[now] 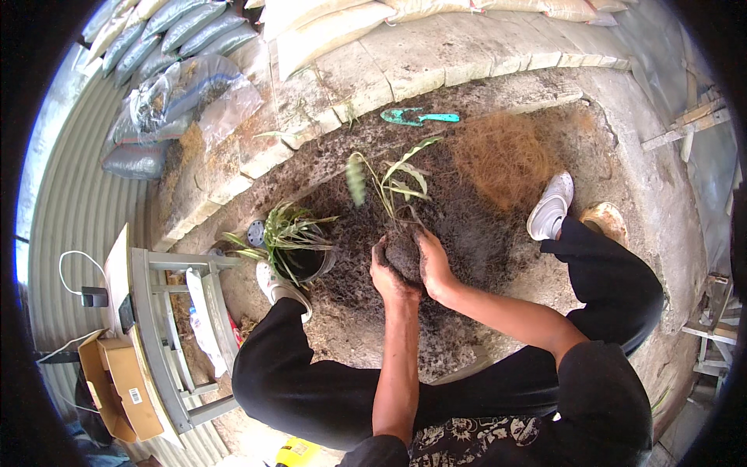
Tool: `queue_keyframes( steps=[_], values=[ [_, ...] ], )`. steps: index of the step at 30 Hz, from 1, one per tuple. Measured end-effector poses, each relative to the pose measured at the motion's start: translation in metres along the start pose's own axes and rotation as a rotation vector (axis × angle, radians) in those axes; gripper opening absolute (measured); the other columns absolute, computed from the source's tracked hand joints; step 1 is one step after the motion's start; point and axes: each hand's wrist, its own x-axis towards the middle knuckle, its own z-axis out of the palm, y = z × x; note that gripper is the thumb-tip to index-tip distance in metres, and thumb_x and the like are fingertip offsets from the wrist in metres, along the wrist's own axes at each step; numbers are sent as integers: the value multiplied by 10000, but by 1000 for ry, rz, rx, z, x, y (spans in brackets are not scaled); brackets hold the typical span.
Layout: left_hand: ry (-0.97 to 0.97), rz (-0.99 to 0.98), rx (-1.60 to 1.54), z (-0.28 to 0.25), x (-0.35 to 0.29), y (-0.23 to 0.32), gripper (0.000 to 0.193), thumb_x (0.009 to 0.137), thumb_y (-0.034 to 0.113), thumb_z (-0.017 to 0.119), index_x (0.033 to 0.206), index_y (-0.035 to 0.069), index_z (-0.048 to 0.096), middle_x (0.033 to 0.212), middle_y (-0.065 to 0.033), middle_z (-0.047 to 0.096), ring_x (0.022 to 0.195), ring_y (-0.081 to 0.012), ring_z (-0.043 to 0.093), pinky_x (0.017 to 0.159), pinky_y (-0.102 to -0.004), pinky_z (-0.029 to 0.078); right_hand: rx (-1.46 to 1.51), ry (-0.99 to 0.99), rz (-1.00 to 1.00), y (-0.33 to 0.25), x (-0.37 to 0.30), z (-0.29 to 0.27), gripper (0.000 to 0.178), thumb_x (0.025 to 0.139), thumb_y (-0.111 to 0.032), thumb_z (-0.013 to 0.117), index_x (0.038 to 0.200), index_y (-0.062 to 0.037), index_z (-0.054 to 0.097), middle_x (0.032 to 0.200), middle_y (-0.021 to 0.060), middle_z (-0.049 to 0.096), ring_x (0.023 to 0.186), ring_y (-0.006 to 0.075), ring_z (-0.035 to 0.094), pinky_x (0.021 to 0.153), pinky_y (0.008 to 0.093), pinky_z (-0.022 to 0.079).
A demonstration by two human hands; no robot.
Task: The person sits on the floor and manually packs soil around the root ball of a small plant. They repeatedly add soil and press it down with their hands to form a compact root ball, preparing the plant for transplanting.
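Observation:
A root ball of dark soil point(403, 255) sits between my two hands, in front of me over the ground. My left hand point(391, 278) cups its left and lower side; my right hand point(433, 265) presses on its right side. Both have soil on them. From the ball rises a leafy plant point(387, 183) with thin stems and long pale green leaves, one of them blurred. Below and around my hands spreads dark loose soil point(482, 233). To the left stands a black pot point(310, 263) with another leafy plant point(292, 232) in or over it.
A teal hand trowel point(420, 117) lies beyond the plant, with a heap of brown fibre point(502, 159) to its right. Stone edging point(373, 97) curves behind, with stacked sacks point(327, 35) above. A grey wooden bench point(167, 311) holds an open cardboard box point(117, 385) at left.

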Motion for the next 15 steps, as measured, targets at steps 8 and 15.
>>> queue_keyframes(
  steps=[8,15],
  values=[
    [-19,146,305,18,-3,16,425,985,368,392,1189,37,564,1129,-129,615,1079,-259,584,932,-395,471,126,105,360,-31,-3,22,372,996,-343,416,1200,-73,570,1199,66,617,1103,197,578,998,349,445],
    [-99,-146,138,13,2,29,517,975,440,349,1243,36,528,1177,-129,602,1098,-288,567,949,-413,458,68,59,325,-22,-3,16,495,978,-453,446,1267,-57,521,1238,79,581,1134,197,551,1006,321,428]
  ],
)
